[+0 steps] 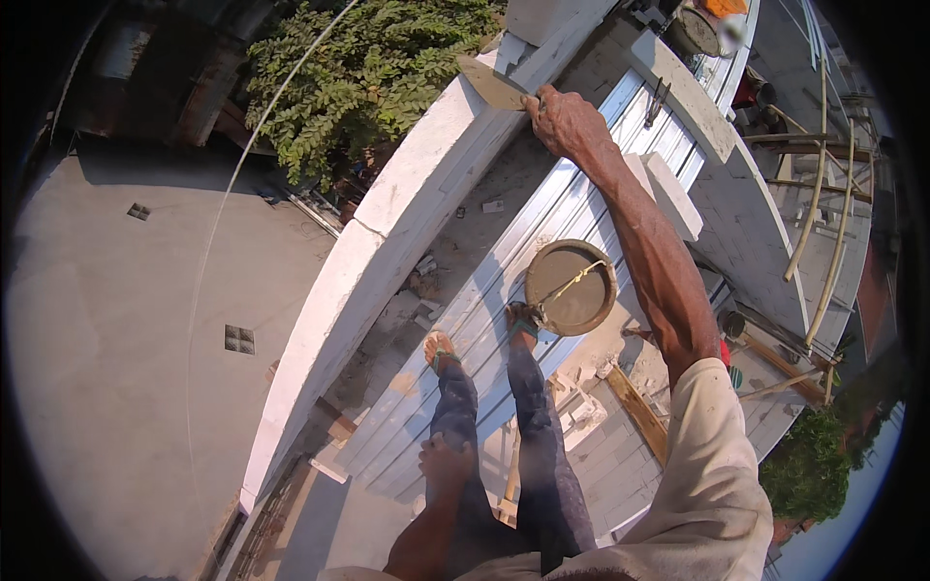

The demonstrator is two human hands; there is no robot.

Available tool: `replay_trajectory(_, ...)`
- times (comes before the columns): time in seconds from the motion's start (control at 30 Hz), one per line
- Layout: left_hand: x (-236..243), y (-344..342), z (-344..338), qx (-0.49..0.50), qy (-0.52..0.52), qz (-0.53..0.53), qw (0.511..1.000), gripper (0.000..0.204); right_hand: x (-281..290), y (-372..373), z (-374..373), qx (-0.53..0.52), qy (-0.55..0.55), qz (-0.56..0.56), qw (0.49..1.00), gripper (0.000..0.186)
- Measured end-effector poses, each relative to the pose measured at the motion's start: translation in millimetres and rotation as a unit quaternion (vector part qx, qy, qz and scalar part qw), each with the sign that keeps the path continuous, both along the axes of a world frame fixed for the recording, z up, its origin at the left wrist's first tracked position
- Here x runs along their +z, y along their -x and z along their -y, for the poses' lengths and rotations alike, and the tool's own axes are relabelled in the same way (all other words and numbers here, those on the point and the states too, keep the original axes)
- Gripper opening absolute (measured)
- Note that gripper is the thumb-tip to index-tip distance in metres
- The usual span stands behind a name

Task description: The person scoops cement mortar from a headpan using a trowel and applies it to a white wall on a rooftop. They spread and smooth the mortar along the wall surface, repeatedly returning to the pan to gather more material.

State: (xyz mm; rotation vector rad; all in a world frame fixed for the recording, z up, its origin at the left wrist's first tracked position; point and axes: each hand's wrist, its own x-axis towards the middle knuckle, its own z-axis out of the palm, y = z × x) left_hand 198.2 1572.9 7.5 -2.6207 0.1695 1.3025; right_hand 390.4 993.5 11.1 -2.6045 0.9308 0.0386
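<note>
Grey concrete paving [126, 320] filled the left of my feed, well below the person wearing the camera. Next in size came the white block wall [325, 290], which curved up from the lower left toward the top, with a leafy tree [358, 87] beyond it. Ribbed metal decking [480, 315] ran beside the wall, and on it I saw both sandalled feet.

Just beside the right foot sat a round basin [530, 286], upright, holding smooth, wet, grey-brown mortar [586, 305]; a yellow cord [581, 279] stretched over its mouth. A second round container [693, 34] stood at the upper right, near something orange; its contents looked grey, but I couldn't make them out surely. A loose white block [673, 197] lay past the right forearm.

Farther up, the right hand [567, 121] was closed around the handle end of a trowel [492, 85], whose flat blade reached left over the wall's upper stretch. The left hand [446, 460] rested on the left leg, fingers bent; its palm was hidden, so I couldn't tell how far open it was or whether it held anything.
</note>
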Motion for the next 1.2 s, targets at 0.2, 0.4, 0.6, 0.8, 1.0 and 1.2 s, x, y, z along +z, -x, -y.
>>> replay_trajectory(0.2, -5.2, 2.0, -13.2, 0.007, -0.008, 0.018, 1.0, 0.071, 6.7, -20.5, -45.6, -0.008, 0.059, -0.083, 0.995, 0.044)
replay_trajectory(0.4, -4.5, 4.1, -23.4, 0.023, 0.004, 0.033, 0.999, 0.07, 7.0, -36.4, -3.1, -0.046, 0.026, -0.057, 0.997, 0.047)
replay_trajectory(0.6, -5.8, -5.7, -18.5, -0.002, 0.035, 0.013, 0.999, 0.068, 6.7, -13.7, 14.6, -0.095, 0.011, -0.026, 0.995, 0.05)
replay_trajectory(0.8, -7.2, -2.1, -22.8, -0.002, 0.009, 0.02, 1.0, 0.068, -21.2, -15.5, 3.4, 0.014, 0.08, 0.002, 0.997, 0.048)
replay_trajectory(1.0, -1.9, -10.5, -11.7, -0.012, 0.024, 0.002, 1.0, 0.068, -14.2, 19.6, -4.4, 0.047, 0.095, -0.015, 0.994, 0.045)
replay_trajectory(1.2, -0.4, -10.1, -5.8, -0.004, 0.001, -0.007, 1.0, 0.068, -22.9, 16.9, -14.4, 0.046, 0.098, -0.039, 0.993, 0.044)
